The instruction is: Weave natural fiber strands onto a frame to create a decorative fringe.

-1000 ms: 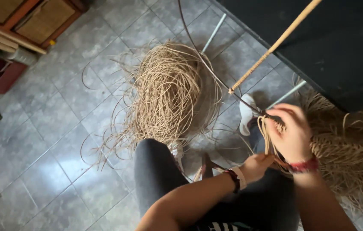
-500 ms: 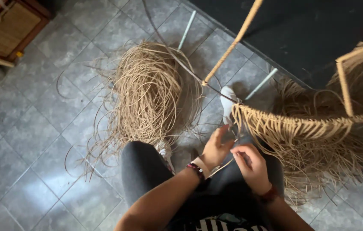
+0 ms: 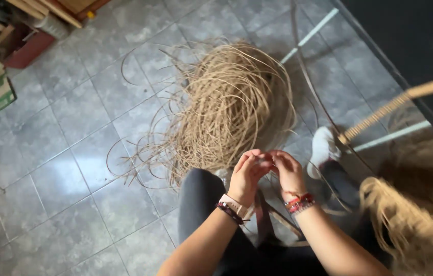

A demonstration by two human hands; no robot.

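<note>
Where fingers (image 3: 261, 162) meet, thin strand (image 3: 266, 161) pinched

Both forearms are bare, with no sleeves showing. The left hand (image 3: 247, 174) has a pale pink band and a dark beaded bracelet (image 3: 230, 212) at its wrist; the right hand (image 3: 288, 171) has red and mixed-colour bracelets (image 3: 299, 202). The legs are in dark trousers (image 3: 201, 204), with a white shoe (image 3: 323, 148).

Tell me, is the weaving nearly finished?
Partly. A fringed woven piece already hangs at the right. The left hand and right hand meet, fingertips pinched together; any strand there is too fine to see. A big loose pile of strands lies unused on the floor.
</note>
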